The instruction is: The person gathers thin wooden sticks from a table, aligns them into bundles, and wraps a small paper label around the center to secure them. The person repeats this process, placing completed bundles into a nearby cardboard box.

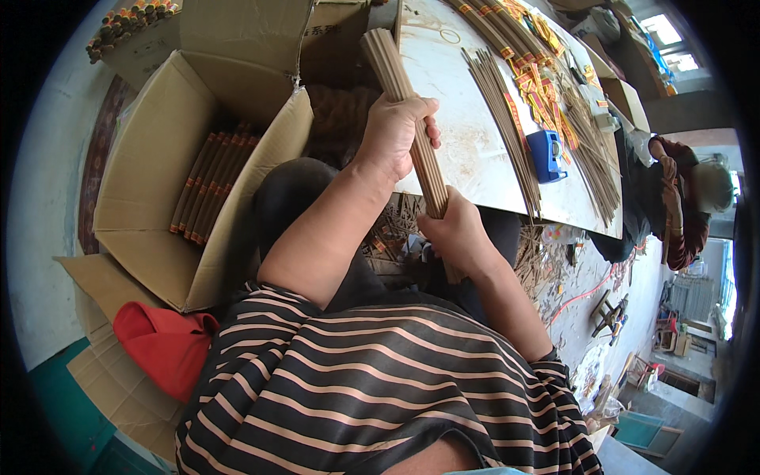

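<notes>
A bundle of long brown incense sticks (428, 170) slants across in front of me, its far end up and to the left. My left hand (393, 134) wraps round its upper part. Lower down, my right hand (455, 231) grips the same bundle near its lower end. The bundle's far part lies over the near left edge of a white table (467, 127). On that table are a row of loose sticks (500, 119), red and yellow paper labels (542, 95) and a blue tape dispenser (546, 156).
To my left an open cardboard box (131, 178) holds several labelled bundles (212, 186). A red cloth (162, 348) lies beside it. More bundles (499, 28) lie at the table's far end. Broken sticks litter the floor under the table. Another person (685, 198) is at the right.
</notes>
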